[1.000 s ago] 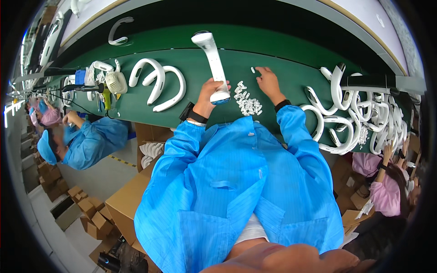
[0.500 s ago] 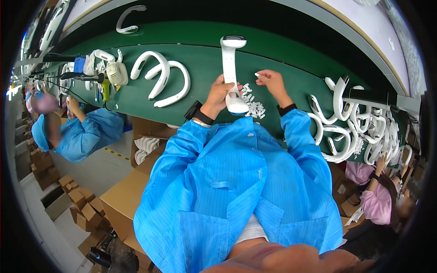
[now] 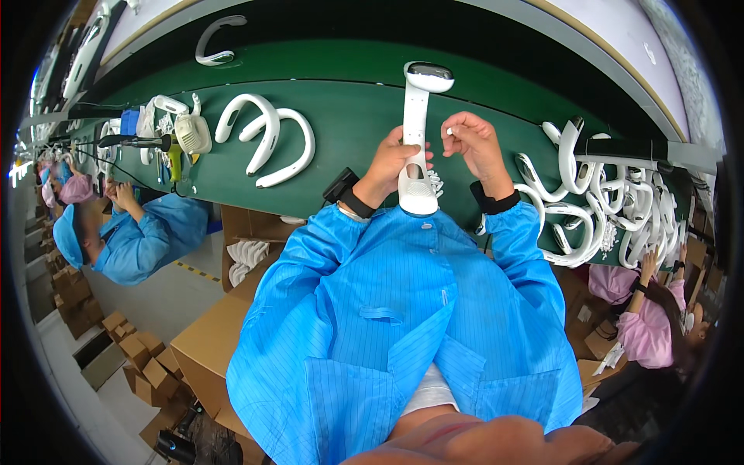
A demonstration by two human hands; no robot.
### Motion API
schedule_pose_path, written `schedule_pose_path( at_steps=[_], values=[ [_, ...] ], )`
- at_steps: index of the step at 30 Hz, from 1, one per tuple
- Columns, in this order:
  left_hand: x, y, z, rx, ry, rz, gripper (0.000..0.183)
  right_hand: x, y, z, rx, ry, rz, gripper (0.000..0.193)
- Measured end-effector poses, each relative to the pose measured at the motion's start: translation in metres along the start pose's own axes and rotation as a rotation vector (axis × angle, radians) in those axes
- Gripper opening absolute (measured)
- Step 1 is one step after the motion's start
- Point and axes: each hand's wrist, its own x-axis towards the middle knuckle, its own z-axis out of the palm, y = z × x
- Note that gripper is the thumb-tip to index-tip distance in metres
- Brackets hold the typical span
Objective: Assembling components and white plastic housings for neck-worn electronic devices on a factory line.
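Note:
My left hand (image 3: 390, 161) is closed round the middle of a white, curved neck fan (image 3: 416, 112), held upright over the bench edge. A shiny, dark oval end faces up at its far tip, and a grille shows near its lower end. To the right of the fan, my right hand (image 3: 479, 149) is raised, pinching a small white plastic piece (image 3: 449, 132) between thumb and fingertips. More small white pieces (image 3: 437, 186) lie on the green bench behind the fan, which partly hides them.
Two white neck fans (image 3: 291, 167) lie on the bench to the left, near a green-handled tool (image 3: 176, 159). Many more fans (image 3: 620, 205) are heaped at right. People work on both sides, one in a blue coat (image 3: 159, 236), another with pink sleeves (image 3: 652, 329). Cardboard boxes (image 3: 213, 337) stand below left.
The neck fan has shifted right and tilted, now covering most of the small pieces. My right hand has moved slightly right and turned, still pinching the small white piece.

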Motion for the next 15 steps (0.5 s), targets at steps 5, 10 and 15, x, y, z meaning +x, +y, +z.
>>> schedule_pose_path(
  at_steps=[5, 10, 15],
  values=[
    [-0.008, -0.001, 0.011, 0.04, 0.017, -0.021, 0.051, -0.005, 0.0, 0.002, -0.406, 0.053, 0.019, 0.009],
    [-0.008, -0.005, 0.015, 0.059, -0.03, -0.043, 0.054, -0.007, 0.0, 0.002, -0.629, 0.032, 0.059, 0.018],
    [-0.011, -0.006, 0.021, 0.037, -0.055, -0.034, 0.054, -0.017, -0.01, 0.014, -0.746, 0.078, -0.028, 0.017]
  ],
)
